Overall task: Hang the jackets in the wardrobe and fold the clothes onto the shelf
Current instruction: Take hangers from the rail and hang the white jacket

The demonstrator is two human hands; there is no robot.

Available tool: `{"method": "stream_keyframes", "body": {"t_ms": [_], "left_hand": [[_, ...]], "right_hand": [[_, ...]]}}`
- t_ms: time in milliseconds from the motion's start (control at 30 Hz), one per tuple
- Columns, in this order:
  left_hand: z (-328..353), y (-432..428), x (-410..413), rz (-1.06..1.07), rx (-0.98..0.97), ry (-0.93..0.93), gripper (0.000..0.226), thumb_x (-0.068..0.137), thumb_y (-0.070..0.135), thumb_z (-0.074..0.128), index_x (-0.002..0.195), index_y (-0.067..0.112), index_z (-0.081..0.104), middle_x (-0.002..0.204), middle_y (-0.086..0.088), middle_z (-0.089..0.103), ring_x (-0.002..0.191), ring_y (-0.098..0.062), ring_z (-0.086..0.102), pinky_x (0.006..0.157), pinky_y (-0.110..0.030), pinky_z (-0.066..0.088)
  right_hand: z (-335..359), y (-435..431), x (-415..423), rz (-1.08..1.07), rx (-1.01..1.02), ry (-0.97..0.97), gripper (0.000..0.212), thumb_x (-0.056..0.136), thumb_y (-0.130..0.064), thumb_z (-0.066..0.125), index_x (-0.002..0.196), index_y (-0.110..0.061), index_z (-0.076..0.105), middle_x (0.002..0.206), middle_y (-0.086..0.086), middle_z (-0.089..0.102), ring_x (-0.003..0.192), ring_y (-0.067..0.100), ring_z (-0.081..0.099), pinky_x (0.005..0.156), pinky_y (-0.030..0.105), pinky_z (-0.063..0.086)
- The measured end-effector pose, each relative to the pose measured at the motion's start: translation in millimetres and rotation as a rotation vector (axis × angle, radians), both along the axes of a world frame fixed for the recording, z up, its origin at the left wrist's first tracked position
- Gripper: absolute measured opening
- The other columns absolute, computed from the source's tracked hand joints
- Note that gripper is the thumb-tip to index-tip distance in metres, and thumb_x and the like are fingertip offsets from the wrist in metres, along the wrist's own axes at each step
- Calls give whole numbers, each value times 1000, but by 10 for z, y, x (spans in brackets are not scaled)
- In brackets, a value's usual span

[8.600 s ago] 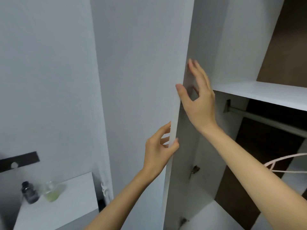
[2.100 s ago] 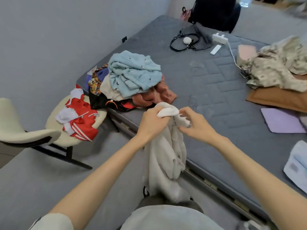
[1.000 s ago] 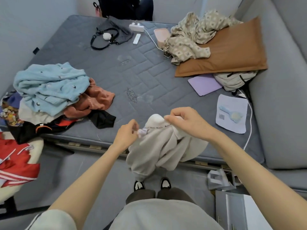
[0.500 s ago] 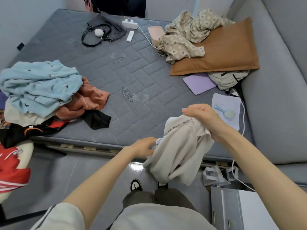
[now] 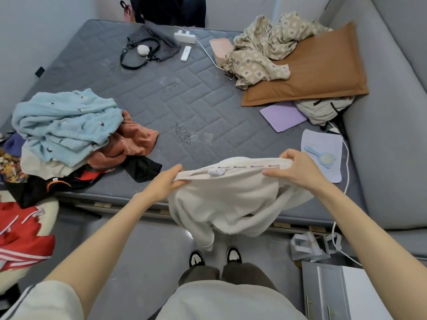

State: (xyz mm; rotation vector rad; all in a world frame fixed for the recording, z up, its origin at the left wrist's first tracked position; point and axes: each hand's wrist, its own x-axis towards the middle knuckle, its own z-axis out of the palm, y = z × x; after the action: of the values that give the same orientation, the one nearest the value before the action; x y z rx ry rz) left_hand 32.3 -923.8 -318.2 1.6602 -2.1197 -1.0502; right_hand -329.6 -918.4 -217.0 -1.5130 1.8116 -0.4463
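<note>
A cream fleece garment [image 5: 231, 202] hangs in the air over the near edge of the grey mattress [image 5: 175, 105]. Its waistband is stretched flat between my hands, with a white size label showing on the inside. My left hand [image 5: 165, 181] pinches the band's left end and my right hand [image 5: 293, 168] grips its right end. A heap of clothes lies on the mattress's left side: a light blue fleece [image 5: 62, 123] on top, a rust-coloured piece [image 5: 131, 144] and black cloth [image 5: 143, 168] beside it.
A red and white garment [image 5: 20, 236] lies on a cream chair at the left. A beige patterned cloth [image 5: 258, 49], brown pillow [image 5: 316, 68], purple tablet [image 5: 283, 116], black bag [image 5: 150, 47] and power strip sit on the mattress. A white cabinet [image 5: 335, 292] stands at my lower right.
My hands have moved apart and pulled the garment's waistband out flat between them; half a second ago it hung bunched from my right hand with my left hand lower.
</note>
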Motion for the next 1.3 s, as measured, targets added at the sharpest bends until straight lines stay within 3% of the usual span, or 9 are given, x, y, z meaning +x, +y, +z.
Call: {"method": "stream_keyframes", "body": {"t_ms": [167, 300, 500, 667, 767, 867, 1000, 1133, 1300], "left_hand": [[399, -128, 332, -116, -132, -191, 48, 73, 47, 78, 66, 33, 33, 57, 10, 46, 56, -11, 42, 49, -22, 27], [583, -210, 458, -60, -411, -357, 45, 78, 50, 71, 68, 30, 32, 65, 10, 39, 65, -15, 40, 51, -32, 24], [459, -136, 569, -169, 90, -221, 45, 80, 54, 67, 70, 18, 44, 62, 3, 48, 60, -16, 42, 58, -31, 31], [563, -168, 760, -100, -74, -121, 17, 84, 30, 72, 89, 15, 65, 85, 0, 64, 79, -20, 58, 71, -36, 44], [709, -185, 730, 103, -445, -188, 14, 86, 15, 66, 99, 16, 63, 96, 3, 48, 79, -17, 48, 59, -35, 39], [825, -185, 634, 262, -559, -291, 22, 88, 13, 59, 109, 21, 60, 102, -2, 45, 81, -24, 53, 55, -39, 46], [888, -287, 636, 289, -527, -433, 23, 91, 10, 54, 113, 17, 54, 106, -9, 42, 68, -35, 55, 52, -40, 43], [743, -318, 603, 166, -412, -564, 30, 94, 13, 49, 123, 17, 49, 117, -11, 45, 80, -38, 60, 62, -45, 49], [550, -399, 612, 160, -251, -628, 30, 92, 10, 41, 121, 12, 51, 125, -11, 51, 100, -39, 59, 75, -45, 49]], "right_hand": [[-53, -70, 103, 63, -109, 243, 28, 69, -12, 72, 79, -24, 48, 78, 1, 63, 77, 26, 56, 59, 36, 41], [-105, -81, 308, -39, -378, 425, 22, 77, -1, 52, 83, -21, 46, 70, -2, 53, 68, 29, 48, 49, 33, 24], [-150, -79, 497, -153, -373, 314, 25, 76, 3, 51, 85, -20, 54, 74, 1, 57, 71, 29, 51, 56, 34, 34], [-158, -71, 615, -197, -444, 406, 26, 74, -2, 58, 81, -27, 54, 72, -6, 56, 67, 22, 49, 50, 30, 24], [-209, -47, 673, -25, -277, 552, 19, 79, -8, 59, 85, -26, 54, 76, -2, 58, 68, 23, 46, 49, 29, 21], [-282, 32, 730, 137, -100, 578, 18, 78, -6, 53, 85, -21, 49, 86, 6, 62, 71, 28, 46, 54, 32, 29], [-251, 69, 752, 44, -246, 658, 16, 80, -4, 49, 88, -16, 43, 81, 5, 53, 65, 31, 46, 50, 31, 25], [-241, 24, 649, -42, -165, 754, 18, 88, -7, 44, 105, -12, 45, 78, 10, 48, 67, 31, 46, 54, 32, 28], [-242, -121, 528, -289, 37, 365, 35, 85, -8, 40, 115, -18, 54, 100, 8, 57, 92, 32, 51, 73, 34, 37]]}}
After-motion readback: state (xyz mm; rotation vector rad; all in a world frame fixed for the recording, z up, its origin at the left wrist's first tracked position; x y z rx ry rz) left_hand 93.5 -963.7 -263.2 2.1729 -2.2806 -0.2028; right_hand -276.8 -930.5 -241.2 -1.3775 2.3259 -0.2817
